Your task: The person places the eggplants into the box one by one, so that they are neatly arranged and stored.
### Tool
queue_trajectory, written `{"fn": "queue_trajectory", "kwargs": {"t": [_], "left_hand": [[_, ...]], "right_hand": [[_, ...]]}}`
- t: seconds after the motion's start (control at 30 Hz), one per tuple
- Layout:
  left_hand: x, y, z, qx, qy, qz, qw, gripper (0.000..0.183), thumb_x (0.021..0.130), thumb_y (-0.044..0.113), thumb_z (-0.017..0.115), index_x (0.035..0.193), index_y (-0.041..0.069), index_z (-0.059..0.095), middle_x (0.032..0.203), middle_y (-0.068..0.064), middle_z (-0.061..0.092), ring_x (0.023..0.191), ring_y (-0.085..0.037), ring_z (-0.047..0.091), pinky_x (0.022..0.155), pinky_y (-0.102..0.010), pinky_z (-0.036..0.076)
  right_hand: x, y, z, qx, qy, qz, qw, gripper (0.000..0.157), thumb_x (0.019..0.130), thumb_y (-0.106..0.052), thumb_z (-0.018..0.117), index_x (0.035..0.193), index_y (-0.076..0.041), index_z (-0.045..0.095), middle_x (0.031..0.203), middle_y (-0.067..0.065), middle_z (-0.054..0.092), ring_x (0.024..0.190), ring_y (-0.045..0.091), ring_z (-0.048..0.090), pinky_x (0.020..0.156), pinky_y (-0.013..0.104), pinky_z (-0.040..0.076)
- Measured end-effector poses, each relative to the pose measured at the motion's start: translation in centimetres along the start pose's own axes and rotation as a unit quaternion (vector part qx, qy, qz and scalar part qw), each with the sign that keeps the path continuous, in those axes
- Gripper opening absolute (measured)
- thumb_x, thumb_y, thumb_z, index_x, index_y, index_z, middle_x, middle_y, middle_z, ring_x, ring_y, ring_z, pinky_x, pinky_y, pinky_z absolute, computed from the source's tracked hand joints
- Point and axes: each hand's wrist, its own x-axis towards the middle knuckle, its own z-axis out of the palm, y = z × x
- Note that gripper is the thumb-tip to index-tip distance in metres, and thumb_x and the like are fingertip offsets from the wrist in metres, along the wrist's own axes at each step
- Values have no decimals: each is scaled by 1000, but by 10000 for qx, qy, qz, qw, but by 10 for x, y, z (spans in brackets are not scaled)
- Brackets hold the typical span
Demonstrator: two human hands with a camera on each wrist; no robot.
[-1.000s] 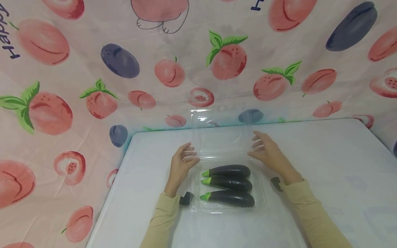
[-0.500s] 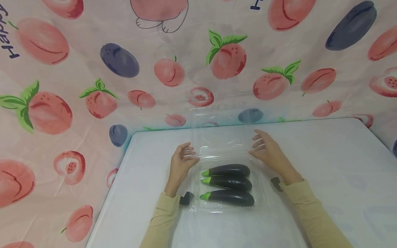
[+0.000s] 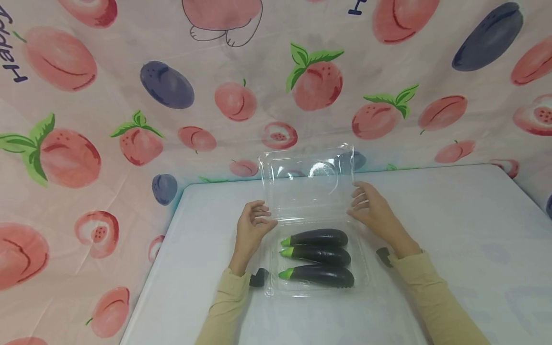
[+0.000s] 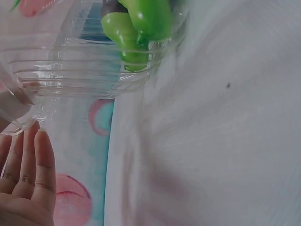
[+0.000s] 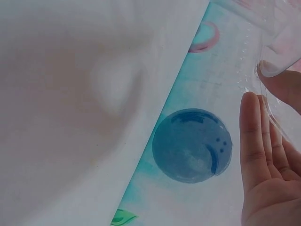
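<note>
Three dark eggplants (image 3: 318,255) with green stem ends lie side by side in the base of a clear plastic clamshell container (image 3: 297,293). Its lid (image 3: 302,194) stands raised at the back. At the left hinge corner, my left hand (image 3: 251,231) pinches the plastic edge, its fingers long and its thumb seen through the plastic in the left wrist view. My right hand (image 3: 374,209) holds the opposite edge, thumb (image 5: 282,87) on one side of the rim and fingers on the other. Green stem ends (image 4: 151,19) show through the wall in the left wrist view.
The container stands on a white table (image 3: 465,239). Close behind the table's back edge hangs a pink fruit-patterned cloth (image 3: 198,86), which also covers the left side. Dark straps (image 3: 259,277) show beside both wrists.
The lid has tilted a little, and its top edge now stands slightly higher and catches more light. Both hands stay nearly in place; the eggplants have not moved.
</note>
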Motion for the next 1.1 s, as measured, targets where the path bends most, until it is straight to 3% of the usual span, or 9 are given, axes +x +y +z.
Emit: {"fn": "queue_trajectory", "kwargs": {"t": [0.2, 0.57, 0.93, 1.1], "left_hand": [[0, 0, 0, -52, 1, 120, 9999, 57, 79, -12, 75, 128, -15, 47, 118, -37, 55, 107, -46, 59, 89, -52, 56], [-1, 1, -1, 104, 235, 299, 9992, 42, 83, -13, 71, 120, -15, 52, 112, -30, 62, 104, -43, 63, 85, -44, 58], [2, 12, -3, 164, 550, 918, 9941, 36, 83, -14, 69, 118, -15, 57, 107, -31, 64, 101, -45, 63, 86, -52, 57], [4, 16, -5, 66, 516, 983, 9938, 38, 86, -14, 67, 122, -12, 58, 109, -30, 64, 103, -44, 63, 90, -51, 57]], "right_hand": [[1, 1, -1, -24, 0, 31, 10000, 63, 86, 5, 72, 139, 7, 38, 115, 22, 56, 98, 35, 64, 89, 51, 55], [0, -2, 0, -111, 113, -138, 9998, 50, 86, 6, 71, 127, 8, 43, 107, 23, 59, 93, 32, 65, 84, 42, 57], [-1, -1, 1, -313, 136, -332, 9989, 45, 84, 8, 72, 118, 6, 43, 100, 15, 58, 89, 30, 66, 83, 45, 58], [0, -1, 2, -301, 196, -495, 9981, 43, 82, 11, 72, 114, 5, 43, 96, 13, 58, 87, 28, 65, 81, 43, 59]]}}
